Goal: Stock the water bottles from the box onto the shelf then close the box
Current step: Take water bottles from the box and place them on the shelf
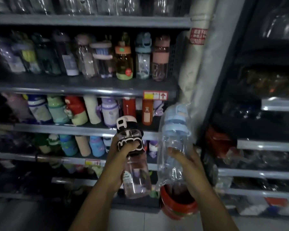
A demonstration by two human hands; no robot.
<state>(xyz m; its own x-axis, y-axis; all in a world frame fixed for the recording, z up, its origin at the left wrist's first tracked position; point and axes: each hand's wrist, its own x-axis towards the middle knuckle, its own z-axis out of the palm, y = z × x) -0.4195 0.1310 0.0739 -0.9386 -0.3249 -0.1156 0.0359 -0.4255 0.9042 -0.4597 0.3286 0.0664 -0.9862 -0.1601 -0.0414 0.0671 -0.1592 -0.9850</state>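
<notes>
You are in the stocking step: each hand carries a bottle up in front of the shelf (83,90), and the box is out of view, so closing it comes later.

Your left hand (118,157) wraps the pink bottle (133,164) with the white-and-black lid; its fingers (132,145) are curled tight over the dark band below the cap, and the bottle stands nearly upright.

Your right hand (185,165) holds the blue bottle (173,140), which is sealed in a clear plastic wrapper. The thumb and fingers are spread along the wrapper and grip the bottle's lower half; it leans slightly to the right.

Both bottles hover well in front of the shelves, touching none of them. The rows look crowded. The likeliest opening seems to be at the right end of the row behind the bottles, beside the orange bottle (147,112), though dim light makes that uncertain. Next, I'd judge, pick one gap, set one bottle down upright on its base, and mind the slippery wrapper as you release.
</notes>
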